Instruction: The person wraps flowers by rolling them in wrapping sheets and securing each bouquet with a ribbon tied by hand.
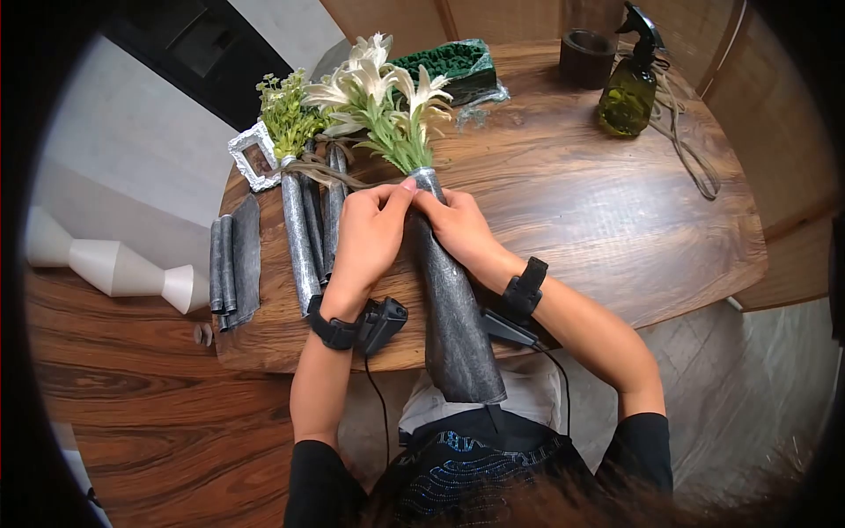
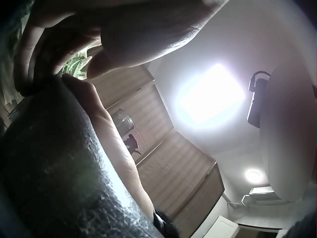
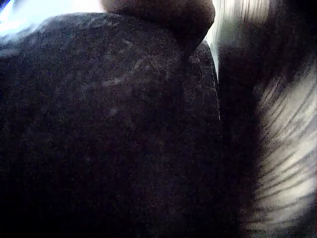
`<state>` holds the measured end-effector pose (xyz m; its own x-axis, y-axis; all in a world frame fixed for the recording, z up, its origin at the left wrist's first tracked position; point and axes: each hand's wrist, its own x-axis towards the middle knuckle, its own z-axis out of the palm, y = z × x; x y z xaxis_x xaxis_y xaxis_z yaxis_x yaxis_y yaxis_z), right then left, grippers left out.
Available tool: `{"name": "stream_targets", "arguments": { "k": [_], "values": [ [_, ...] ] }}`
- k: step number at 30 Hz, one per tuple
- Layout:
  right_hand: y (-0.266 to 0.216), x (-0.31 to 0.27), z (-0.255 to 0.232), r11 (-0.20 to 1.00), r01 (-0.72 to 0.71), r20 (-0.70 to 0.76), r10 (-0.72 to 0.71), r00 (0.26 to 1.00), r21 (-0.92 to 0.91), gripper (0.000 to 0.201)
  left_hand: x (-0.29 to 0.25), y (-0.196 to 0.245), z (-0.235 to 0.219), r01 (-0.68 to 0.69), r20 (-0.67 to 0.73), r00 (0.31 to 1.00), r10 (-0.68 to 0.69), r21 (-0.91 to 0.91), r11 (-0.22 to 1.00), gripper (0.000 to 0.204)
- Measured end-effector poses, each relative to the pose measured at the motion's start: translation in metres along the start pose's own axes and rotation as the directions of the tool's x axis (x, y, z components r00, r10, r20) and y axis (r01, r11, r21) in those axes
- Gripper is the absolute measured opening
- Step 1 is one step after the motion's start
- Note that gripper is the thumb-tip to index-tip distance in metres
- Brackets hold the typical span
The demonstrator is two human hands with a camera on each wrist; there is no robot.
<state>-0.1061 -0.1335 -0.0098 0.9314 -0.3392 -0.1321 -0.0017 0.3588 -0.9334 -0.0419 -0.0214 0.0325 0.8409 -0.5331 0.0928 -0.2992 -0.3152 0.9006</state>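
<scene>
A dark grey, marbled sheet [image 1: 453, 308] is rolled into a long cone around the stems of white lilies [image 1: 374, 84], whose green leaves come out at its narrow top. The person's left hand [image 1: 368, 231] pinches the wrap just below that top edge, thumb and fingers on its left side. From the other side the right hand [image 1: 459, 231] pinches it too, the two thumbs close together. The wide lower end reaches past the table edge toward the person's lap. In the left wrist view the wrap [image 2: 69, 163] fills the lower left; in the right wrist view the dark wrap [image 3: 109, 114] covers most of the picture.
Left on the wooden table [image 1: 572, 202] lie a wrapped yellow-green bunch [image 1: 286, 114], more grey rolls [image 1: 233, 264] and a white ornate frame [image 1: 255, 157]. Behind stands a green box [image 1: 449, 66]. At the back right are a spray bottle [image 1: 628, 101], a dark pot [image 1: 587, 60] and rope [image 1: 695, 163].
</scene>
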Motion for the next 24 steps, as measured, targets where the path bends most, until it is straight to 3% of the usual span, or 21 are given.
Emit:
{"name": "stream_targets", "arguments": {
  "k": [4, 6, 7, 9, 11, 13, 15, 16, 18, 20, 22, 24],
  "values": [
    [0.008, 0.004, -0.001, 0.996, 0.070, 0.019, -0.069, 0.997, -0.049, 0.038, 0.002, 0.004, 0.003, -0.012, 0.015, 1.000, 0.012, -0.027, 1.000, 0.036],
    [0.010, 0.003, 0.000, 0.994, 0.091, 0.016, -0.090, 0.996, -0.062, 0.037, 0.004, 0.009, 0.000, 0.117, 0.049, 0.991, -0.122, 0.093, 0.989, 0.039],
    [0.010, 0.004, -0.001, 0.990, 0.106, 0.033, -0.103, 0.994, -0.093, 0.038, 0.004, 0.014, 0.001, 0.118, 0.049, 0.991, -0.123, 0.095, 0.988, 0.039],
    [0.006, 0.003, -0.001, 0.985, 0.122, 0.051, -0.117, 0.992, -0.124, 0.038, 0.004, 0.024, 0.004, 0.238, 0.076, 0.969, -0.236, -0.018, 0.971, 0.038],
    [-0.001, 0.001, -0.004, 0.956, 0.083, 0.100, -0.057, 0.993, -0.282, 0.035, 0.008, 0.019, 0.006, 0.271, 0.090, 0.960, -0.264, -0.071, 0.960, 0.034],
    [-0.008, -0.003, -0.005, 0.950, 0.125, 0.126, -0.093, 0.988, -0.286, 0.036, 0.010, 0.011, 0.007, 0.305, 0.108, 0.950, -0.292, -0.122, 0.945, 0.030],
    [-0.011, -0.004, -0.008, 0.942, 0.167, 0.152, -0.127, 0.980, -0.291, 0.037, 0.012, 0.006, 0.007, 0.334, 0.141, 0.942, -0.304, -0.334, 0.881, 0.024],
    [-0.013, -0.002, -0.011, 0.921, 0.209, 0.155, -0.166, 0.974, -0.329, 0.041, 0.012, 0.005, 0.006, 0.334, 0.142, 0.942, -0.303, -0.334, 0.882, 0.024],
    [-0.024, -0.002, -0.015, 0.897, 0.249, 0.156, -0.205, 0.966, -0.365, 0.046, 0.010, 0.004, 0.001, 0.315, 0.149, 0.948, -0.282, -0.588, 0.745, 0.020],
    [-0.039, -0.007, -0.021, 0.901, 0.124, 0.011, -0.131, 0.991, -0.415, 0.047, 0.011, -0.002, -0.009, 0.323, 0.241, 0.946, -0.216, -0.696, 0.641, 0.018],
    [-0.030, 0.006, -0.030, 0.876, 0.212, -0.142, -0.298, 0.944, -0.432, 0.047, 0.017, -0.019, -0.012, 0.308, 0.222, 0.951, -0.215, -0.749, 0.586, 0.018],
    [-0.032, 0.012, -0.036, 0.918, 0.186, -0.151, -0.252, 0.956, -0.351, 0.039, 0.016, -0.025, -0.010, 0.306, 0.230, 0.951, -0.205, -0.781, 0.544, 0.018]
  ]
}}
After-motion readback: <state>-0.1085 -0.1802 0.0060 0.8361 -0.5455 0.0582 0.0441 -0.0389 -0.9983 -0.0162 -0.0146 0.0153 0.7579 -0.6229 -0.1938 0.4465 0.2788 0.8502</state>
